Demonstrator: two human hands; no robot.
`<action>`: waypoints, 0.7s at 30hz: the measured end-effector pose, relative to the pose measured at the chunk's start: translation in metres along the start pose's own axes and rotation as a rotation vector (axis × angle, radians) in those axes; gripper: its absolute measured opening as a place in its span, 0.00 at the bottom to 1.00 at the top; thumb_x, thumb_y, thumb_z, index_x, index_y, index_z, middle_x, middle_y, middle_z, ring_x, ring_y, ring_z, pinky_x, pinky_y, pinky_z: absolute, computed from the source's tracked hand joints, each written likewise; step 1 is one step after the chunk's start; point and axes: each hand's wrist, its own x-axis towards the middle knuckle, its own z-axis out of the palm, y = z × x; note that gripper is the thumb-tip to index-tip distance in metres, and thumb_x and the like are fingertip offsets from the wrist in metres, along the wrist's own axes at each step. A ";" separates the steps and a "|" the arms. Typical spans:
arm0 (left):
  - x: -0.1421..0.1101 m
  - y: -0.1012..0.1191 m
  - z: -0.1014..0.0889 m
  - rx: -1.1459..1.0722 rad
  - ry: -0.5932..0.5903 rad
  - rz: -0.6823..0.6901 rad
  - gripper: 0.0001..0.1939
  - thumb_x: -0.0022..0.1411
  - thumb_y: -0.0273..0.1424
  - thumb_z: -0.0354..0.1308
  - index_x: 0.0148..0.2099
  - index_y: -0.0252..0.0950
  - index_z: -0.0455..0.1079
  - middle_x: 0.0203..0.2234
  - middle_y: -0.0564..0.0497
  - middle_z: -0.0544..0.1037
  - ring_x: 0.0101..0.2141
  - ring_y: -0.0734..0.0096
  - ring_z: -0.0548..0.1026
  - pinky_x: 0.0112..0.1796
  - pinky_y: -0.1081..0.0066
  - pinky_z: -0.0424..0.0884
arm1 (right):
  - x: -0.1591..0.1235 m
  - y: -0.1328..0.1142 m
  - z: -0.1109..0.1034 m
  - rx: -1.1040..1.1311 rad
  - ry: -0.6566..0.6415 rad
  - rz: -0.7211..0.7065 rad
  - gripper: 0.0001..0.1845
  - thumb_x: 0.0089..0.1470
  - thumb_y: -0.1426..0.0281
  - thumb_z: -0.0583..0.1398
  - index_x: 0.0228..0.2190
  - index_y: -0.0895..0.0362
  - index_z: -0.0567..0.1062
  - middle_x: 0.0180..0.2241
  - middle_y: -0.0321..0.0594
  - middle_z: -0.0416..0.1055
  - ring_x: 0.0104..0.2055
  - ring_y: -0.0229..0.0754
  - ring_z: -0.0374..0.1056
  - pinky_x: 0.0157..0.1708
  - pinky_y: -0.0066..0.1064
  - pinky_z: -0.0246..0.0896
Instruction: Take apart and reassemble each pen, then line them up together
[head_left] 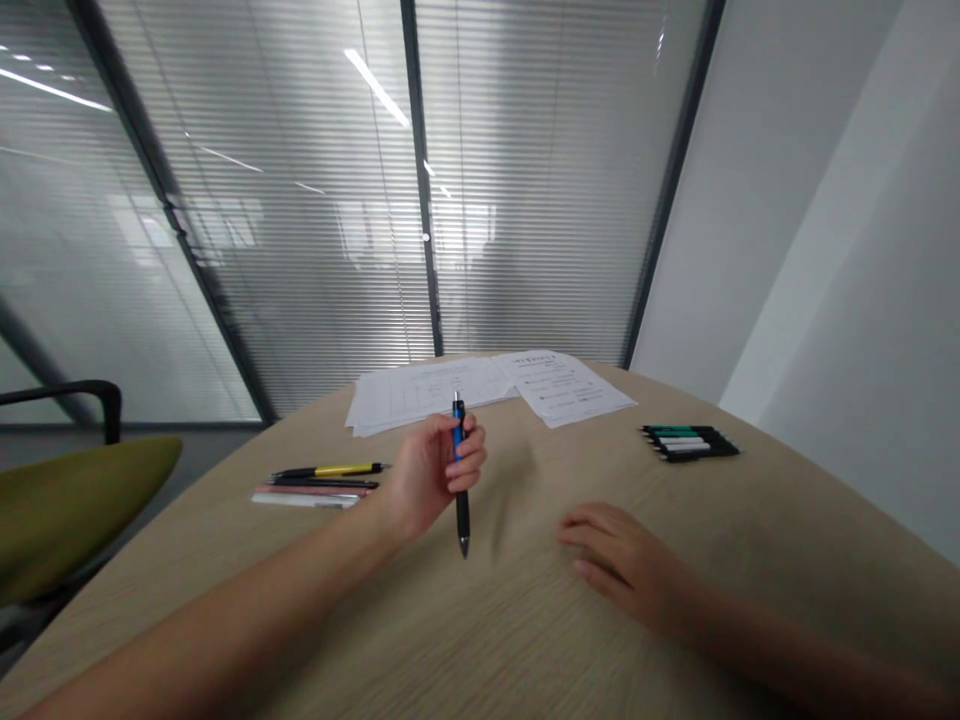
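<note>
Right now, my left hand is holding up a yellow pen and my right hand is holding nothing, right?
Not quite: the head view shows your left hand holding a blue and black pen. Your right hand is indeed holding nothing.

Matt, light wood-grain desk [465, 640] here; smooth white paper sheets [427, 392]; plastic-looking blue-and-black pen [460, 470], its tip shiny, metallic.

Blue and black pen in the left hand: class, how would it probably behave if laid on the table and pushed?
The pen would likely stay stiff: it keeps a straight line beyond the left hand's fingers. It looks light, being slim and held in one hand. Its narrow, seemingly rounded barrel might roll on the flat table.
</note>
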 end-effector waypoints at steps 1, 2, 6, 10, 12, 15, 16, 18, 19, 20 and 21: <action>-0.001 0.004 0.000 0.009 -0.024 -0.026 0.09 0.52 0.32 0.49 0.23 0.33 0.59 0.12 0.59 0.54 0.11 0.84 0.50 0.10 0.83 0.48 | -0.001 0.001 0.002 -0.022 -0.008 0.017 0.15 0.52 0.70 0.50 0.41 0.58 0.69 0.45 0.46 0.66 0.47 0.43 0.60 0.47 0.37 0.54; -0.001 0.008 0.000 0.021 -0.042 -0.057 0.14 0.53 0.36 0.49 0.20 0.33 0.57 0.11 0.60 0.52 0.10 0.84 0.48 0.10 0.83 0.47 | -0.001 0.002 0.003 -0.041 -0.020 0.029 0.16 0.52 0.70 0.51 0.43 0.58 0.68 0.47 0.47 0.64 0.49 0.44 0.58 0.48 0.38 0.53; -0.001 0.014 -0.001 0.072 -0.081 -0.155 0.26 0.53 0.48 0.44 0.14 0.35 0.49 0.08 0.61 0.44 0.10 0.84 0.42 0.09 0.83 0.45 | -0.002 0.005 0.007 -0.069 -0.070 0.022 0.19 0.53 0.69 0.50 0.47 0.59 0.66 0.52 0.46 0.59 0.53 0.45 0.54 0.51 0.40 0.51; -0.002 0.014 0.002 0.093 -0.058 -0.170 0.24 0.55 0.43 0.41 0.13 0.35 0.47 0.08 0.61 0.42 0.10 0.84 0.40 0.09 0.83 0.44 | -0.002 0.005 0.006 -0.078 -0.057 0.017 0.19 0.53 0.69 0.50 0.47 0.58 0.66 0.52 0.45 0.59 0.53 0.44 0.54 0.51 0.40 0.52; -0.003 0.014 0.004 0.088 -0.049 -0.165 0.22 0.54 0.40 0.41 0.13 0.35 0.48 0.08 0.61 0.42 0.10 0.84 0.41 0.09 0.83 0.45 | -0.002 0.005 0.006 -0.073 -0.036 0.008 0.19 0.53 0.68 0.50 0.47 0.57 0.66 0.52 0.44 0.60 0.53 0.44 0.55 0.50 0.40 0.53; -0.004 0.015 0.005 0.078 -0.034 -0.162 0.21 0.53 0.40 0.41 0.13 0.36 0.48 0.08 0.61 0.42 0.10 0.83 0.41 0.09 0.82 0.46 | -0.002 0.004 0.006 -0.069 -0.018 -0.010 0.19 0.53 0.69 0.50 0.47 0.57 0.66 0.51 0.44 0.60 0.53 0.43 0.56 0.50 0.40 0.53; -0.004 0.016 0.005 0.076 -0.028 -0.156 0.21 0.53 0.40 0.41 0.13 0.36 0.48 0.09 0.61 0.42 0.10 0.83 0.41 0.09 0.82 0.46 | -0.002 0.004 0.006 -0.074 -0.021 -0.011 0.19 0.53 0.69 0.50 0.47 0.57 0.66 0.51 0.44 0.61 0.52 0.43 0.56 0.50 0.40 0.53; -0.004 0.020 0.005 0.073 -0.021 -0.146 0.23 0.54 0.43 0.41 0.13 0.36 0.48 0.09 0.61 0.42 0.10 0.83 0.41 0.09 0.82 0.46 | -0.002 0.004 0.006 -0.086 -0.035 -0.004 0.19 0.53 0.70 0.50 0.47 0.58 0.66 0.51 0.45 0.61 0.53 0.44 0.56 0.50 0.40 0.53; -0.003 0.022 0.005 0.072 -0.023 -0.143 0.24 0.54 0.45 0.41 0.13 0.36 0.47 0.09 0.61 0.42 0.10 0.84 0.40 0.09 0.82 0.46 | -0.002 0.005 0.006 -0.090 -0.041 -0.001 0.19 0.53 0.70 0.50 0.47 0.59 0.66 0.51 0.45 0.61 0.53 0.44 0.56 0.50 0.40 0.53; -0.003 0.024 0.005 0.071 -0.026 -0.141 0.25 0.54 0.46 0.41 0.13 0.36 0.47 0.08 0.62 0.42 0.10 0.84 0.40 0.09 0.82 0.46 | -0.002 0.005 0.006 -0.090 -0.043 0.000 0.19 0.53 0.70 0.50 0.47 0.59 0.66 0.51 0.46 0.60 0.53 0.44 0.55 0.50 0.40 0.53; -0.003 0.025 0.005 0.068 -0.029 -0.137 0.26 0.54 0.47 0.41 0.13 0.36 0.47 0.08 0.62 0.41 0.10 0.84 0.40 0.09 0.82 0.46 | -0.002 0.005 0.006 -0.087 -0.044 0.000 0.19 0.52 0.70 0.50 0.47 0.60 0.66 0.51 0.46 0.60 0.53 0.44 0.55 0.50 0.40 0.53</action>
